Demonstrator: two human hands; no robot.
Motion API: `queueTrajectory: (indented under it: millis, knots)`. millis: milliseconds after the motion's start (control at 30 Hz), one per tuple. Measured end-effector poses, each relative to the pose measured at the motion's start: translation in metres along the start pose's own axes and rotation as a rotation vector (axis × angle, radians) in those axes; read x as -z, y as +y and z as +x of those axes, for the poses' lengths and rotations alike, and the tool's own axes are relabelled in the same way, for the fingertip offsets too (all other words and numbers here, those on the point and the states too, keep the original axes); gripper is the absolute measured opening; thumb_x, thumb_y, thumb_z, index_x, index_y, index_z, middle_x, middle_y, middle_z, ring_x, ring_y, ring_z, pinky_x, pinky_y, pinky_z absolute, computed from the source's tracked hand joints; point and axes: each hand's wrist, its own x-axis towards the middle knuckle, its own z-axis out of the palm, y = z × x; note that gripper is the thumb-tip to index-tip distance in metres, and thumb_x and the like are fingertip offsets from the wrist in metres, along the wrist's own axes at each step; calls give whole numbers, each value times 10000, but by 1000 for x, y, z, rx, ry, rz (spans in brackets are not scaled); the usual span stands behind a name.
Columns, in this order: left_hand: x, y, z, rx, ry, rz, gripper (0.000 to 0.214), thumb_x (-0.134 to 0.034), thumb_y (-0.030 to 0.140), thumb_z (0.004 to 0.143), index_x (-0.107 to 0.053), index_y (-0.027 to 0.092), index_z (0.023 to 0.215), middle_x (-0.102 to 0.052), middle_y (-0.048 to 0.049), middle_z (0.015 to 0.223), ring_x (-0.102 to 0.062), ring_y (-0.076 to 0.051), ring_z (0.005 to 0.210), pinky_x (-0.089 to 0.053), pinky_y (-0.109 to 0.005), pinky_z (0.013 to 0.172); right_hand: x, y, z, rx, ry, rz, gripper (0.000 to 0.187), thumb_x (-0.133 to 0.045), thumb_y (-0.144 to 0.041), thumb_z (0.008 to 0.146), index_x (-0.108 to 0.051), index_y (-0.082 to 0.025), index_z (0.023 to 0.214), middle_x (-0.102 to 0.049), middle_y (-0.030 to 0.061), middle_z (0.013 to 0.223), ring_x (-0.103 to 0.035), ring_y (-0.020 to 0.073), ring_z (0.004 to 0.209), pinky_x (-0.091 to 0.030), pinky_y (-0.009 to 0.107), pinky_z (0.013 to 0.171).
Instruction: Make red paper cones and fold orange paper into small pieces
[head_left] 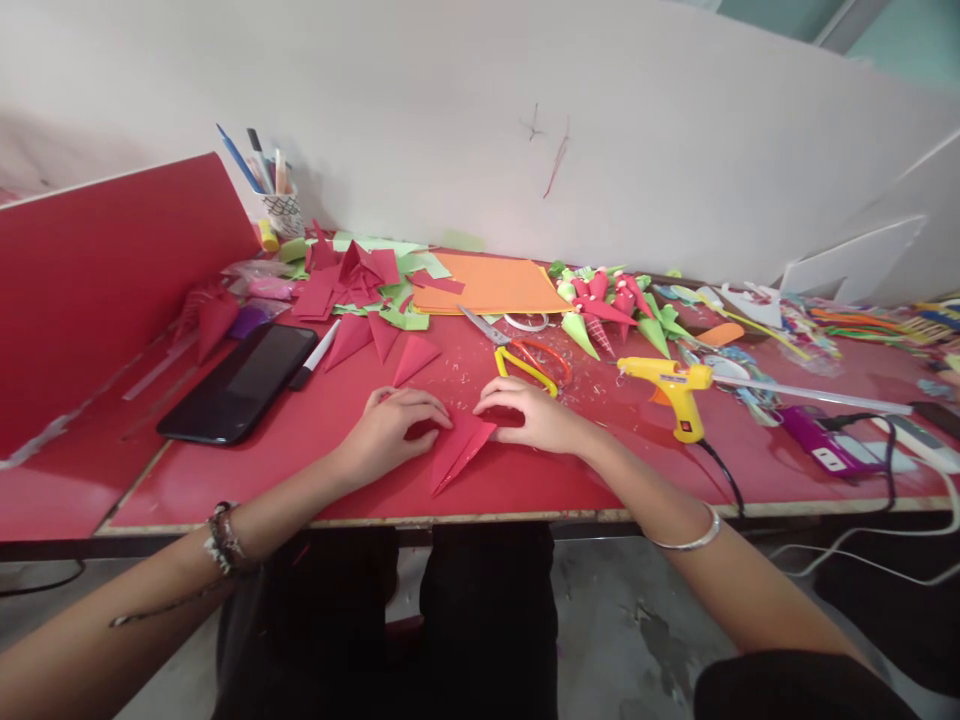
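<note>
A folded piece of red paper [456, 452], tapering to a point toward me, rests on the red table near its front edge. My left hand [394, 430] is curled at its left side, with fingertips and thumb closed on the paper's edge. On the other side, my right hand [532, 415] pinches the upper right corner between thumb and fingers. Just beyond the hands lie scissors [517, 360] with yellow and orange handles. A cut red paper wedge [416, 358] lies past my left hand, beside more wedges [351, 342].
A black phone [238, 385] and a marker [319, 355] lie left. A yellow glue gun [675, 390] with a cord stands right, near a purple socket box [825, 440]. Behind are orange sheets [487, 283], red scraps [349, 275], small paper cones [600, 305] and a pen cup [283, 213].
</note>
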Motion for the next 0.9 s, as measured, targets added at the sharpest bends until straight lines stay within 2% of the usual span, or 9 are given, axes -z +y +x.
queueTrajectory:
  millis: [200,400,700,833,900]
  knots:
    - [0,-1,1,3,-6,-6,189,-466,219,765,-611,276,873,-625,15,1034,-534,-194,1007,-271,-410,910,-4,-4,6,-59,68,3,151,-597,-283,759,-599,-196,882,-549,34,956,-536,149,874,-423,304,801]
    - [0,-1,1,-12,11,-8,174,-464,199,760,-589,260,865,-627,12,1026,-538,-196,1001,-289,-399,906,-13,-9,9,-118,159,-76,239,-612,-409,731,-564,-185,799,-552,35,883,-531,161,819,-424,306,752]
    - [-2,0,-1,41,50,-59,171,-482,216,763,-487,220,934,-597,-10,977,-540,-181,955,-364,-363,866,-22,-11,9,-158,182,-227,250,-612,-405,722,-491,-197,790,-511,36,857,-490,190,832,-416,315,716]
    - [-3,0,-1,33,55,-65,164,-470,205,767,-478,214,931,-590,-22,977,-540,-184,959,-384,-356,855,-25,-15,6,-135,240,-282,253,-608,-393,728,-469,-200,815,-485,44,859,-473,204,833,-412,327,718]
    - [-3,-1,-1,29,58,-69,164,-475,203,764,-475,212,928,-590,-26,969,-539,-187,957,-392,-353,848,-27,-20,5,-78,265,-349,211,-592,-355,750,-472,-194,814,-481,58,872,-463,211,832,-406,338,726]
